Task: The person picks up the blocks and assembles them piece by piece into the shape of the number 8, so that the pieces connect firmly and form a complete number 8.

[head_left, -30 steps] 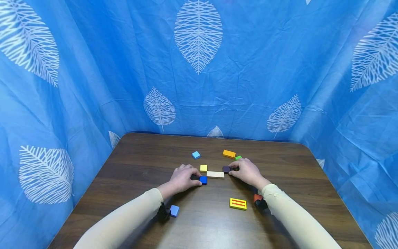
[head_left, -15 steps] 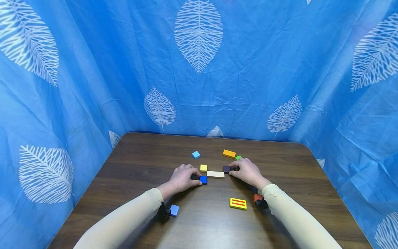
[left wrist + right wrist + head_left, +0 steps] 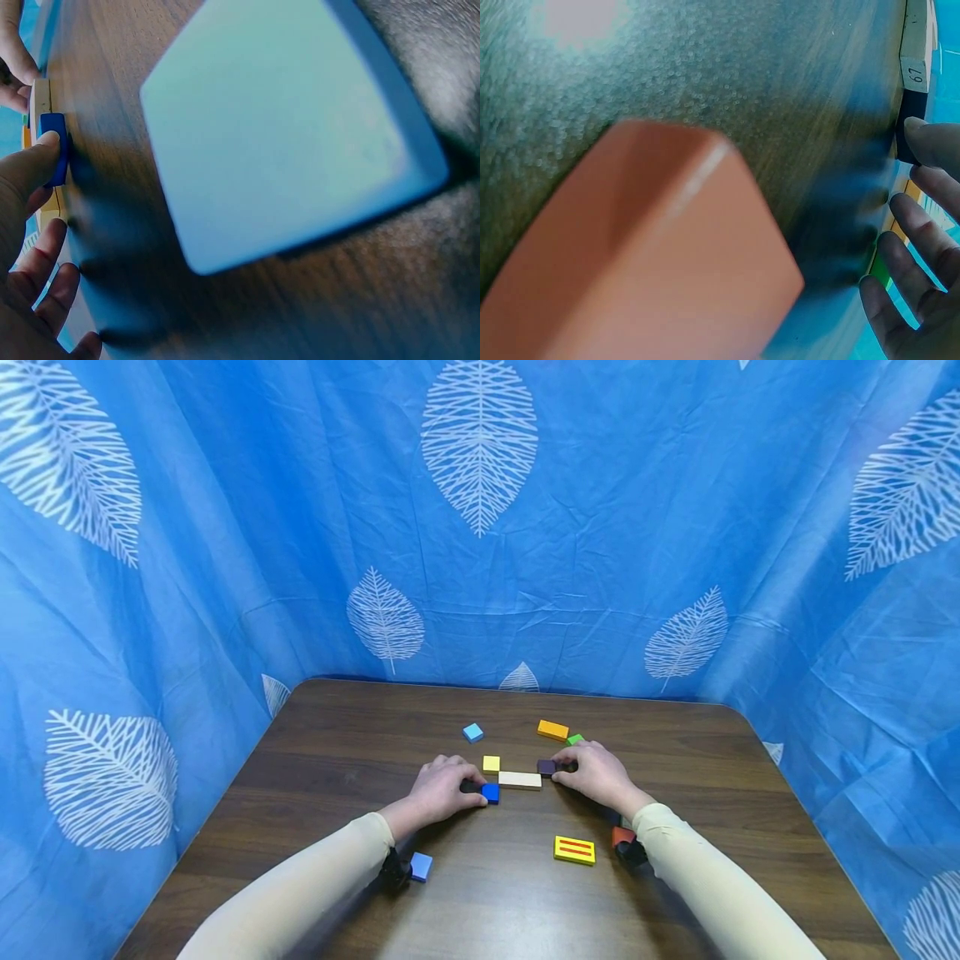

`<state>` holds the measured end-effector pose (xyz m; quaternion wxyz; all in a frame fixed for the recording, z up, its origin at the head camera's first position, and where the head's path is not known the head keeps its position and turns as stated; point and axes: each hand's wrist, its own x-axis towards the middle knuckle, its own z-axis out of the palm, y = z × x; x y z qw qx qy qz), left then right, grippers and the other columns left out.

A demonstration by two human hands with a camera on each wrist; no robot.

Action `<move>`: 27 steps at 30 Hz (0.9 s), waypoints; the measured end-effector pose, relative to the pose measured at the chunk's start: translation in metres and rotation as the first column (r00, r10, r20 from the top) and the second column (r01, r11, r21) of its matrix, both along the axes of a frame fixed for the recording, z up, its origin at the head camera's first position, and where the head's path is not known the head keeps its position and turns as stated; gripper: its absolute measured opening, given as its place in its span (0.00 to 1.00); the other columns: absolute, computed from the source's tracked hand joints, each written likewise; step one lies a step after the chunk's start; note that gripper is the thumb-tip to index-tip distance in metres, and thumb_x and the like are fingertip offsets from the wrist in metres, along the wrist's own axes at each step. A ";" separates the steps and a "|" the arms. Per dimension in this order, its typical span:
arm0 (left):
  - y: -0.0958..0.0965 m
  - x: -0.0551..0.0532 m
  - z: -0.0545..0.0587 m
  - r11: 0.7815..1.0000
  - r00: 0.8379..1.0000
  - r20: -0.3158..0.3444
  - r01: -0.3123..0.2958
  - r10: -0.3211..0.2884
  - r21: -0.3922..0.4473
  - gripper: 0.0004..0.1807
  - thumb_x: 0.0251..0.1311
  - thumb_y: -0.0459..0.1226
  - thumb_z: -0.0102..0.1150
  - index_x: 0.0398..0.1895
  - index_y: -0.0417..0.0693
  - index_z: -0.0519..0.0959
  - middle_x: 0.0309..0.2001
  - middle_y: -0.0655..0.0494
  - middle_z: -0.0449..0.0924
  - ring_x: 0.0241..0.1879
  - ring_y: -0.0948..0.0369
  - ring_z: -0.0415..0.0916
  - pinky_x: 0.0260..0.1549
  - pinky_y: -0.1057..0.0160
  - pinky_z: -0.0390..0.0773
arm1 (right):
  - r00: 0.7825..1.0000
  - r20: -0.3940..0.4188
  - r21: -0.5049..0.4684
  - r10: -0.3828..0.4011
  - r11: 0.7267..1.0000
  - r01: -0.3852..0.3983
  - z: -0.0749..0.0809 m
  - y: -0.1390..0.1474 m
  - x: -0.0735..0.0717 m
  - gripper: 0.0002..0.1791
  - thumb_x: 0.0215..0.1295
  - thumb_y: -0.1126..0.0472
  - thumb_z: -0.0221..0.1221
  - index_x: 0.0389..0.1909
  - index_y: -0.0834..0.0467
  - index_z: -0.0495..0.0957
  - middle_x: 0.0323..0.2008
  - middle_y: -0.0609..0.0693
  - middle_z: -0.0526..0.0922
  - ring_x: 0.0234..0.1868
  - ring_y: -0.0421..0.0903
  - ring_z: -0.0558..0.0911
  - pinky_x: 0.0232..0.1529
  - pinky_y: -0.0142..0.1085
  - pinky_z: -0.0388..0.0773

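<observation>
Thumb and index finger of my left hand (image 3: 442,787) pinch a dark blue block (image 3: 491,793) at the lower left end of a long cream block (image 3: 519,781). A small yellow block (image 3: 491,764) lies just behind the blue one. At the cream block's right end, my right hand (image 3: 596,772) pinches a dark purple block (image 3: 547,768) between thumb and index finger. The right wrist view shows that purple block (image 3: 909,142) against the end of the cream block (image 3: 916,56), which bears a printed mark. The other fingers of both hands are spread loosely.
Behind the hands lie a light blue block (image 3: 472,733), an orange block (image 3: 552,730) and a green block (image 3: 574,740). A yellow block with red stripes (image 3: 574,851) is nearer. Beside the wrists are a periwinkle block (image 3: 422,867) and a red block (image 3: 622,837).
</observation>
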<state>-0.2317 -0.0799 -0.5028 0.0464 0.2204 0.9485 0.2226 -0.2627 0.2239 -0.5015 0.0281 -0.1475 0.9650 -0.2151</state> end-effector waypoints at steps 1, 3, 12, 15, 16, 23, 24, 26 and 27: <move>0.000 0.000 0.000 1.000 1.000 0.000 -0.001 0.001 0.000 0.14 0.61 0.53 0.71 0.46 0.60 0.87 0.49 0.58 0.80 0.52 0.53 0.72 0.56 0.42 0.69 | 1.000 0.002 0.000 -0.001 1.000 0.001 0.000 0.000 0.000 0.17 0.60 0.50 0.73 0.49 0.50 0.88 0.41 0.44 0.85 0.45 0.47 0.77 0.45 0.47 0.77; 0.000 0.000 -0.001 1.000 1.000 -0.001 0.000 0.000 0.000 0.14 0.61 0.53 0.71 0.46 0.60 0.87 0.49 0.58 0.81 0.52 0.53 0.72 0.56 0.42 0.69 | 1.000 0.005 0.001 -0.003 1.000 0.003 0.000 0.000 0.000 0.17 0.61 0.50 0.73 0.50 0.50 0.88 0.41 0.44 0.84 0.45 0.47 0.77 0.46 0.47 0.77; 0.000 0.001 -0.001 1.000 1.000 -0.007 0.004 -0.004 0.000 0.15 0.60 0.53 0.71 0.46 0.60 0.87 0.49 0.58 0.81 0.52 0.53 0.72 0.56 0.42 0.69 | 1.000 0.017 0.007 -0.003 1.000 0.003 0.001 0.001 0.001 0.19 0.61 0.50 0.73 0.52 0.51 0.87 0.42 0.44 0.85 0.47 0.48 0.77 0.48 0.49 0.77; 0.000 0.001 -0.001 1.000 1.000 -0.008 0.006 -0.006 -0.001 0.15 0.60 0.53 0.71 0.46 0.60 0.87 0.49 0.58 0.81 0.52 0.52 0.72 0.56 0.42 0.69 | 1.000 0.024 0.008 -0.005 1.000 0.005 0.001 0.002 0.001 0.20 0.61 0.49 0.73 0.52 0.50 0.87 0.43 0.45 0.85 0.48 0.49 0.78 0.48 0.49 0.77; 0.000 0.001 -0.001 1.000 1.000 -0.007 0.005 -0.005 0.000 0.15 0.60 0.53 0.71 0.46 0.60 0.87 0.49 0.58 0.81 0.52 0.52 0.72 0.56 0.42 0.69 | 1.000 0.027 0.009 -0.006 1.000 0.005 0.001 0.002 0.001 0.20 0.61 0.49 0.73 0.53 0.50 0.87 0.43 0.45 0.85 0.48 0.49 0.78 0.48 0.49 0.77; 0.000 0.000 -0.001 1.000 1.000 0.006 0.000 0.000 0.003 0.14 0.61 0.52 0.71 0.46 0.60 0.87 0.49 0.57 0.81 0.53 0.51 0.72 0.57 0.42 0.69 | 0.999 0.036 -0.011 -0.010 1.000 0.011 0.003 0.004 0.002 0.20 0.60 0.49 0.73 0.53 0.50 0.87 0.44 0.45 0.85 0.49 0.49 0.78 0.50 0.50 0.77; 0.000 0.000 -0.001 1.000 1.000 0.004 0.001 -0.001 0.003 0.14 0.61 0.52 0.71 0.46 0.60 0.87 0.49 0.57 0.81 0.54 0.51 0.72 0.57 0.41 0.69 | 0.999 0.035 -0.014 -0.008 1.000 0.008 0.004 0.005 0.002 0.20 0.61 0.49 0.72 0.53 0.50 0.87 0.44 0.45 0.85 0.49 0.49 0.78 0.50 0.50 0.77; 0.000 0.001 -0.001 1.000 1.000 -0.002 0.001 -0.001 0.002 0.14 0.61 0.52 0.71 0.46 0.60 0.87 0.49 0.57 0.81 0.54 0.50 0.72 0.57 0.41 0.69 | 0.999 0.033 -0.018 -0.005 1.000 0.006 0.005 0.006 0.003 0.20 0.61 0.49 0.72 0.52 0.50 0.87 0.44 0.44 0.85 0.50 0.50 0.78 0.51 0.50 0.76; 0.000 0.001 -0.001 1.000 1.000 -0.003 0.001 -0.001 0.002 0.14 0.61 0.52 0.71 0.46 0.60 0.87 0.49 0.57 0.81 0.54 0.50 0.72 0.57 0.41 0.69 | 1.000 0.031 -0.019 -0.002 1.000 0.003 0.006 0.007 0.004 0.20 0.61 0.49 0.72 0.52 0.50 0.87 0.44 0.45 0.85 0.50 0.50 0.78 0.51 0.51 0.76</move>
